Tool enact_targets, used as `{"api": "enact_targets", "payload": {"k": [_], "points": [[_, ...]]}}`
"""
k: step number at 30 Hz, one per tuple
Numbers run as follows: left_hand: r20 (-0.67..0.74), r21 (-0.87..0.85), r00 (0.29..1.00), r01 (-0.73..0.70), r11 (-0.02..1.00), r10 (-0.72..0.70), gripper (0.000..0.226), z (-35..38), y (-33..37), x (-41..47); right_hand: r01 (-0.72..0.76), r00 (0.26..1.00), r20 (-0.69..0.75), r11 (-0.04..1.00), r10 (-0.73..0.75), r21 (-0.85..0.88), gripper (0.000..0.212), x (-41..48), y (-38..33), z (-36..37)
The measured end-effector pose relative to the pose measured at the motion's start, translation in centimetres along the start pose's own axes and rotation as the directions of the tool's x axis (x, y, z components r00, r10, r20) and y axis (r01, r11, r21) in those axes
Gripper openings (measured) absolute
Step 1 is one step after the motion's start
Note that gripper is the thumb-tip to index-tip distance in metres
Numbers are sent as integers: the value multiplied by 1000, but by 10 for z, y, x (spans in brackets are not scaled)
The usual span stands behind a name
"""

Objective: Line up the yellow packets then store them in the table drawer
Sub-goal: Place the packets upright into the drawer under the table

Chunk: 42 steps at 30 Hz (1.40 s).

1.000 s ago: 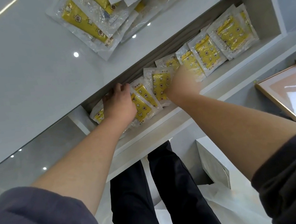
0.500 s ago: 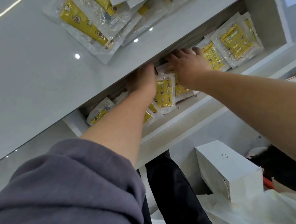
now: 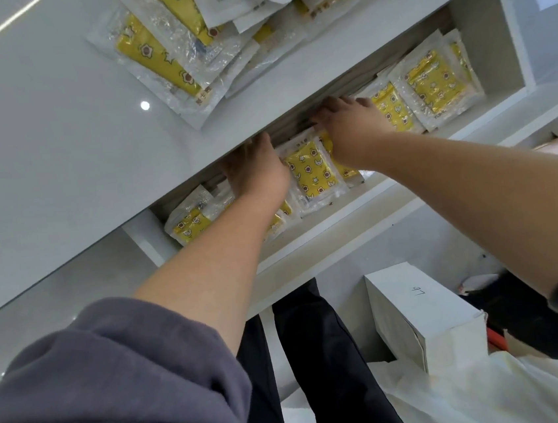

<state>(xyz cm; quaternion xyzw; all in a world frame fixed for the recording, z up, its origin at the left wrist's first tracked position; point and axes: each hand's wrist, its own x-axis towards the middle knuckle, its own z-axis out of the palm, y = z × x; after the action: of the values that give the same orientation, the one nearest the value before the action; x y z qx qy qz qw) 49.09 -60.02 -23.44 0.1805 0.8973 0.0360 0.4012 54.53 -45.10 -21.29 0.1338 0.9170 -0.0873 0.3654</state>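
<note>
- The drawer [image 3: 328, 232] is open, with yellow packets [image 3: 314, 169] in a row inside.
- The left hand [image 3: 253, 176] rests on them, its fingers hidden under the tabletop [image 3: 55, 131]; I cannot tell their state.
- The right hand [image 3: 351, 128] lies on packets with fingers flat and spread.
- A loose pile of packets [image 3: 165, 58] sits on the far tabletop.

Bright yellow with brown-and-white flowers and white stars on the clear plastic flat packets [image 3: 315, 173] in the white table drawer [image 3: 357, 217]. Same print on the heaped packets [image 3: 158, 58] upon the glossy pale-grey table top [image 3: 57, 148]. Purple-grey for the fabric sleeve [image 3: 99, 385], black for the trousers [image 3: 331, 361], white for the cardboard box [image 3: 418, 307].
</note>
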Motion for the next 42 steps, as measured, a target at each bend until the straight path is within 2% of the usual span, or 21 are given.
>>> {"api": "enact_targets", "payload": {"k": [2,6,8,10,11,13,15,17,19,22,24,26,28,31,34,36,39,42], "points": [[-9,-37,997,-72,997,72,41,-12,-2,-17,-31,997,-61,995,36,92,67,-13,-5,-5],[-7,-286,985,-166,944,171,23,-48,-13,-68,-44,985,-147,960,88,278,52,-53,-24,-23],[-26,-377,985,-169,911,172,16,-70,-19,-91,-29,975,-190,915,115,402,43,-73,-38,-36],[-77,-519,992,-124,846,98,14,-94,-24,-108,-16,963,-225,864,148,503,33,-89,-55,-50],[-105,-620,994,-79,781,18,14,-107,-26,-113,-12,955,-241,836,172,549,30,-94,-64,-57],[-81,-808,977,51,586,-197,13,-132,-32,-111,-24,936,-251,756,247,654,28,-98,-82,-74],[76,-931,930,195,308,-361,24,-154,-41,-94,-54,916,-216,637,339,769,28,-95,-99,-93],[233,-961,888,273,48,-396,21,-175,-48,-74,-98,901,-132,491,414,866,25,-88,-114,-111],[289,-953,886,301,-26,-363,4,-191,-49,-58,-145,887,-37,354,460,924,18,-75,-127,-123],[329,-937,901,348,18,-284,9,-206,-47,-39,-240,849,125,165,513,957,20,-55,-140,-134],[324,-926,906,362,104,-272,12,-212,-47,-29,-297,807,221,52,547,954,31,-43,-144,-138],[303,-920,918,352,173,-258,15,-215,-46,-22,-323,769,274,-20,577,946,33,-35,-146,-140],[260,-924,939,310,225,-226,13,-215,-42,-18,-328,750,295,-54,591,943,26,-30,-148,-141],[227,-917,949,283,280,-217,23,-213,-41,-13,-340,742,311,-66,594,938,27,-29,-150,-144],[180,-908,957,251,335,-228,12,-214,-47,-13,-357,760,302,-19,576,934,29,-34,-150,-145],[152,-897,966,225,381,-211,10,-217,-59,-16,-362,772,335,-59,541,930,34,-41,-147,-146],[151,-838,977,207,505,-149,10,-227,-92,-23,-360,809,399,-173,432,917,43,-53,-147,-146],[224,-739,975,175,651,-8,10,-239,-121,-33,-363,865,386,-131,321,922,50,-61,-149,-143]]}}
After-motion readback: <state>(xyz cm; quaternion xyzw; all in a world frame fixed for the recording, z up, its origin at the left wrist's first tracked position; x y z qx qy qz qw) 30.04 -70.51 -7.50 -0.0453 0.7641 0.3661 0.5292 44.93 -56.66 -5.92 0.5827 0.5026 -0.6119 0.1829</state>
